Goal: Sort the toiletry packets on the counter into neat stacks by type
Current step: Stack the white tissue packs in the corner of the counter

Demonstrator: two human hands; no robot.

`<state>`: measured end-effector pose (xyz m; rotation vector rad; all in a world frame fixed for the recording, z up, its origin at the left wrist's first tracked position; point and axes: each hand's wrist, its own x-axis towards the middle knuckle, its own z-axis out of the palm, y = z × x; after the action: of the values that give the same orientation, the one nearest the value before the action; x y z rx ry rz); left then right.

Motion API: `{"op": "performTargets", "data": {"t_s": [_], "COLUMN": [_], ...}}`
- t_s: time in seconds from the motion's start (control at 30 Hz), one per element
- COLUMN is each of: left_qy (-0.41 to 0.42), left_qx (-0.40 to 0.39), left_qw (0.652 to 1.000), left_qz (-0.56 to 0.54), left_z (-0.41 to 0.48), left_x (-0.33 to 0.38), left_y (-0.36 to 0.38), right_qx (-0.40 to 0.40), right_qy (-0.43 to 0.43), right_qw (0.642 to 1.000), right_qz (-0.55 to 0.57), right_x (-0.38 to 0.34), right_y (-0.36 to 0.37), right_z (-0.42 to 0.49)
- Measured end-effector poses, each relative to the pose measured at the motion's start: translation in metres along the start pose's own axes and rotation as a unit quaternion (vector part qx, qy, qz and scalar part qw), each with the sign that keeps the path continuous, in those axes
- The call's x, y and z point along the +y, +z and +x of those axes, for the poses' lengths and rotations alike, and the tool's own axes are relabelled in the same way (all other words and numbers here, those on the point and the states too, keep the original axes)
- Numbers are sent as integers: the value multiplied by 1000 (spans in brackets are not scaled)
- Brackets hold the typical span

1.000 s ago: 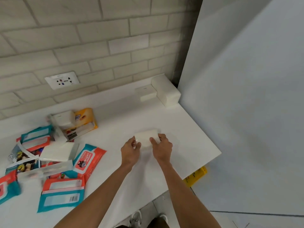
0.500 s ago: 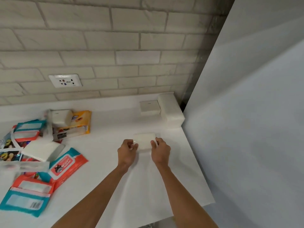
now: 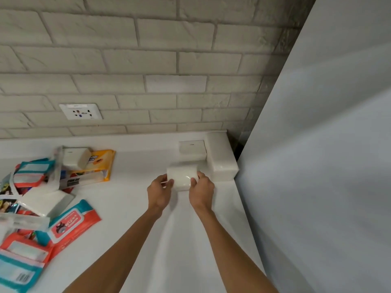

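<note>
A white packet [image 3: 182, 176] was held at the right rear of the white counter [image 3: 127, 199], its long axis running left to right, roughly parallel to the brick wall [image 3: 148, 60], with a broad face turned up towards the viewer. Whether its underside touched the counter could not be told. The left hand [image 3: 159, 192] pinched the packet's left end with narrowly closed, curled fingers. The right hand [image 3: 201, 190] gripped the right end, thumb on top. Just behind it, in the corner, stood a small white packet [image 3: 191, 146] and a long white block [image 3: 221, 159], touching each other. Well apart on the left lay mixed packets, including a yellow packet [image 3: 100, 166] and an orange-and-teal wipes packet [image 3: 74, 222].
</note>
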<state>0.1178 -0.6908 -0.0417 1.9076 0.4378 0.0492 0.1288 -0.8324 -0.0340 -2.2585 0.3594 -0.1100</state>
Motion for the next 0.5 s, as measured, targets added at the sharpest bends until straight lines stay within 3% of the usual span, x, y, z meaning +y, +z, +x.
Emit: {"op": "performTargets", "data": {"t_s": [0.17, 0.5], "left_qy": [30, 25], "left_qx": [17, 10], "left_qw": [999, 1000], "left_qz": [-14, 0], "left_z": [34, 96], "left_x": [38, 87], "left_y": [0, 27], "right_qx": [2, -31], "right_qy": [-57, -114], "right_qw": [998, 990], "right_qz": [18, -73], "right_x": [-29, -40], "right_y": [-19, -42], "right_z": [41, 127]}}
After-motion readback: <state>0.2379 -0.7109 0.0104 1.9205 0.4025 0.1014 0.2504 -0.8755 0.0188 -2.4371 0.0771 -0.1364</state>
